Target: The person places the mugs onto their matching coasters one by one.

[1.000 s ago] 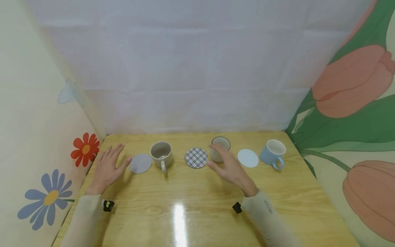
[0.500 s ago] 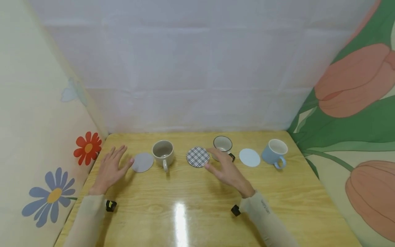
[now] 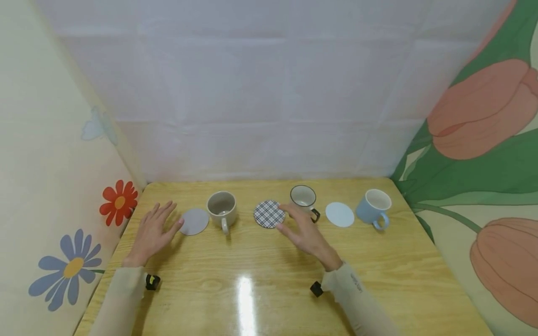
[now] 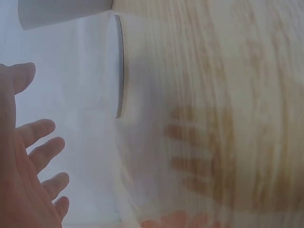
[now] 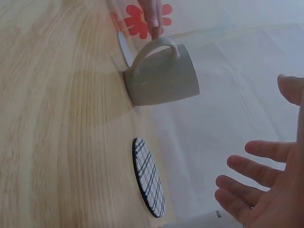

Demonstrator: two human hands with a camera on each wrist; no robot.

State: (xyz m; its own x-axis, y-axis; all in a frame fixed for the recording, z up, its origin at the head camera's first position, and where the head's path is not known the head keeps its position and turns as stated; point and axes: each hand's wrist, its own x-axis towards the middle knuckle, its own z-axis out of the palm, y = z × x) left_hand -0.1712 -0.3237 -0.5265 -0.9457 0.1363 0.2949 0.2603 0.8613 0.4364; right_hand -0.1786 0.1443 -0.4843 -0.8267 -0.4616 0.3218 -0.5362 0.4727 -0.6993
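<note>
My left hand (image 3: 152, 233) hovers over the table's left side with spread, relaxed fingers and holds nothing. Just right of its thumb lies a round grey coaster (image 3: 195, 221), then a grey-beige mug (image 3: 222, 210) with its handle toward me. My right hand (image 3: 306, 232) is above the table in front of a white mug (image 3: 303, 197) with a dark rim and black handle, partly covering it. Its fingertips reach over the edge of a round plaid coaster (image 3: 267, 215) in the head view. The right wrist view shows the plaid coaster (image 5: 149, 178) flat, apart from the loosely bent fingers.
Farther right lie a round pale-blue coaster (image 3: 340, 214) and a light-blue mug (image 3: 372, 208) with its handle toward the front right. The wooden table (image 3: 210, 289) meets a white cloth backdrop (image 3: 260, 93) behind and flower-printed panels (image 3: 496, 186) at the sides.
My right hand has drawn slightly left and toward me, uncovering the white mug's black handle. My left hand stays nearly where it was. The mugs and coasters keep their places.
</note>
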